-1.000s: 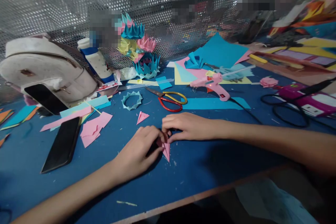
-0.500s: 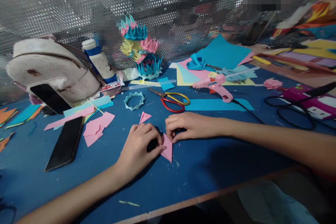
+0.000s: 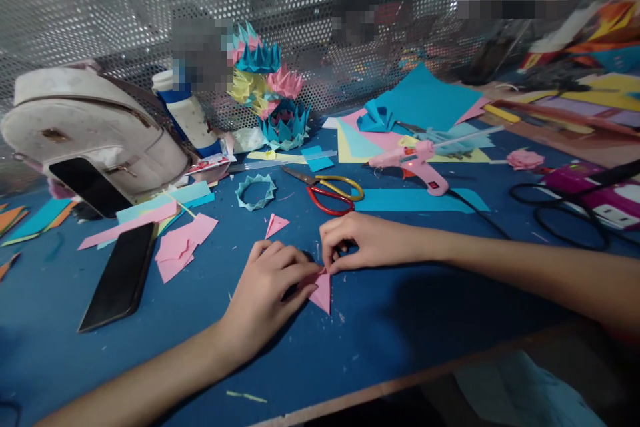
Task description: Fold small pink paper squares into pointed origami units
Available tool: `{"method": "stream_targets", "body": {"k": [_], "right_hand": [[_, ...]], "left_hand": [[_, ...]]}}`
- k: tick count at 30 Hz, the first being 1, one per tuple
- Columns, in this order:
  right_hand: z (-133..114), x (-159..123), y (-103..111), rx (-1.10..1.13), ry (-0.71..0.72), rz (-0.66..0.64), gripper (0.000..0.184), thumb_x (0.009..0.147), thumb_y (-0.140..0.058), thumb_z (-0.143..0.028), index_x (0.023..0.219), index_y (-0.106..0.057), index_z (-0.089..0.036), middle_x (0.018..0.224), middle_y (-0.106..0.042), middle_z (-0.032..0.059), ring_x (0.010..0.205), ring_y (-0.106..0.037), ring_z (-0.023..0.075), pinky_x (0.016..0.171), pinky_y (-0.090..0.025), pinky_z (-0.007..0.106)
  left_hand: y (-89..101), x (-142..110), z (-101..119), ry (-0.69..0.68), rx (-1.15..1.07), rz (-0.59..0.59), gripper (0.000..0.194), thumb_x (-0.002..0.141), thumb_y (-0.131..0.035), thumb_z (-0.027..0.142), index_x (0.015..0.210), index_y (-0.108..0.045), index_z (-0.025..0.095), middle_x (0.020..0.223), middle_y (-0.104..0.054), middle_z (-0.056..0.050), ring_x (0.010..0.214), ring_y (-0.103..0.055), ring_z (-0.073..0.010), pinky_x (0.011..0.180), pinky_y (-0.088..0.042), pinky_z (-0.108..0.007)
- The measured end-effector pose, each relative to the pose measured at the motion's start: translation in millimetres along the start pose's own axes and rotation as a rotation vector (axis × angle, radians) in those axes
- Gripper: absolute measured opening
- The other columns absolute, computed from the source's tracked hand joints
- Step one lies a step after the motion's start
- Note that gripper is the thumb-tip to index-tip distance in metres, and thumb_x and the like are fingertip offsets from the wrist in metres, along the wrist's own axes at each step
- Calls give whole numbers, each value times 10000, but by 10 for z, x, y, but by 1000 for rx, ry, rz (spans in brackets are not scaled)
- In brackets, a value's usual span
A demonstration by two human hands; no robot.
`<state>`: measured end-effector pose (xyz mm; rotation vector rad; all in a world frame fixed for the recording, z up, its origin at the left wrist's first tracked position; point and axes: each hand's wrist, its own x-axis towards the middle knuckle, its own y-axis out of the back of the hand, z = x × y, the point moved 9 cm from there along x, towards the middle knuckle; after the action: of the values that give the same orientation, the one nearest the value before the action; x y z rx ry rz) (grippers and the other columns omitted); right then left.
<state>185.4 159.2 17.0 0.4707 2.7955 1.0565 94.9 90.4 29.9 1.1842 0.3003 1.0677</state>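
The pink paper (image 3: 323, 295) lies on the blue tabletop (image 3: 380, 367), its narrow point toward the person, between the two hands. The left hand (image 3: 277, 281) has its thumb and fingers closed over the paper's left side; the right hand (image 3: 361, 240) has its thumb and forefinger brought together at the upper corner. How much the fingertips cover is hard to tell.

The sheet should weigh next to nothing, stiff enough to keep a crease, yet easy to bend, crumple or tear. It is probably not very slippery, though so light a piece could slide if unpinned. The best hold seems to be a light fingertip pinch along a folded edge or at a corner, with the other hand pressing it flat; squeezing the thin tip would likely bend it.

No brand or wording can be read: the plate on the bag (image 3: 90, 117), the print on the bottle (image 3: 190, 121) and the markings on the glue gun (image 3: 413, 163) are too small or blurred.
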Motion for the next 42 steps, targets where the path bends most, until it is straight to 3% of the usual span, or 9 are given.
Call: {"method": "stream_targets", "body": {"k": [11, 20, 26, 31, 37, 42], "right_hand": [[-7, 13, 3, -41, -61, 41, 37, 852, -686, -139, 855, -716, -161, 860, -649, 0, 747, -575, 111, 676, -428, 224], [-33, 1, -24, -138, -109, 67, 70, 847, -693, -136, 896, -693, -186, 879, -642, -17, 804, -593, 119, 667, -387, 222], [-71, -5, -41, -114, 9, 17, 47, 913, -693, -195, 945, -727, -201, 932, -641, 0, 889, -615, 133, 721, -396, 227], [-164, -2, -105, -201, 159, -57, 202, 1025, -543, -314, 988, -681, -172, 1012, -611, 49, 985, -558, 173, 801, -400, 261], [-172, 20, -178, -370, 193, -64, 219, 1051, -471, -319, 991, -608, -160, 1043, -572, 71, 941, -489, 187, 807, -386, 293], [-176, 14, -181, -373, 199, -38, 182, 1037, -503, -303, 987, -596, -155, 1019, -574, 68, 924, -479, 189, 800, -384, 296]], "left_hand": [[-14, -85, 220, -266, 154, -16, 245, 1085, -424, 177, 1151, -661, 179, 1171, -719, -40, 1046, -608, -191, 981, -351, -398], [63, -127, 340, -331, 225, 35, 347, 1107, -312, 164, 1118, -658, 144, 939, -727, -39, 903, -626, -173, 977, -378, -389], [68, -144, 394, -373, 270, 69, 280, 1092, -409, 172, 1149, -683, 162, 915, -731, -23, 871, -630, -164, 1020, -357, -393], [50, -152, 402, -392, 247, 59, 303, 1095, -397, 166, 1125, -699, 145, 921, -736, -24, 866, -649, -149, 1070, -330, -386], [57, -149, 409, -395, 228, 53, 358, 1107, -344, 157, 1100, -702, 141, 957, -742, -25, 893, -657, -149, 1076, -321, -383], [60, -166, 421, -402, 233, 48, 363, 1104, -346, 146, 1104, -709, 150, 990, -751, -27, 904, -655, -155, 1091, -306, -401]]}}
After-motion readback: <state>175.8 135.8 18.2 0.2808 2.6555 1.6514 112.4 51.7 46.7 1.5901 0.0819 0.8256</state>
